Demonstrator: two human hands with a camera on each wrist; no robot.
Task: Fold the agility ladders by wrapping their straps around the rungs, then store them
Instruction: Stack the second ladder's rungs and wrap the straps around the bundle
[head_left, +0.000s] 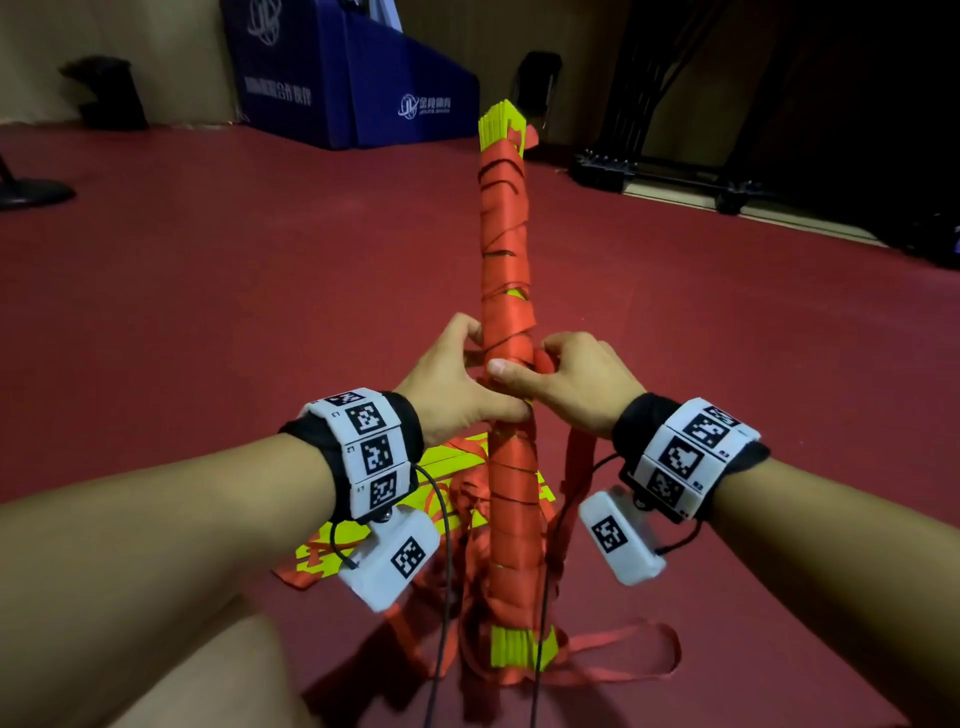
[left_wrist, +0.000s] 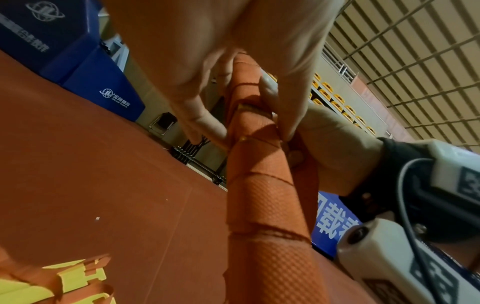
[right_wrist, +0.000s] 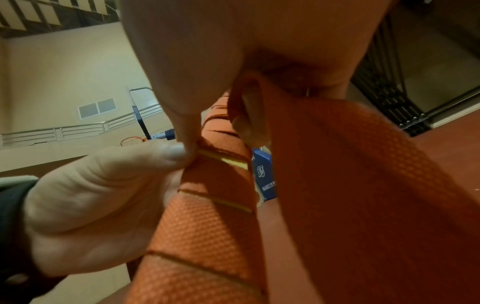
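A tall bundle of yellow rungs (head_left: 506, 249) stands nearly upright in the head view, wound almost end to end in red strap, with yellow rung ends showing at top and bottom. My left hand (head_left: 457, 379) grips the bundle at mid height, thumb across its front. My right hand (head_left: 566, 379) holds the bundle from the other side, thumb pressed on the wrap and fingers curled round the loose red strap (right_wrist: 350, 174), which runs down past the wrist. The wrapped bundle (left_wrist: 262, 185) fills both wrist views.
A second ladder (head_left: 447, 467) lies in a loose heap of yellow rungs and red straps on the red floor (head_left: 208, 291) behind the bundle. Blue padded blocks (head_left: 343, 78) and a black metal frame (head_left: 675, 171) stand at the far wall.
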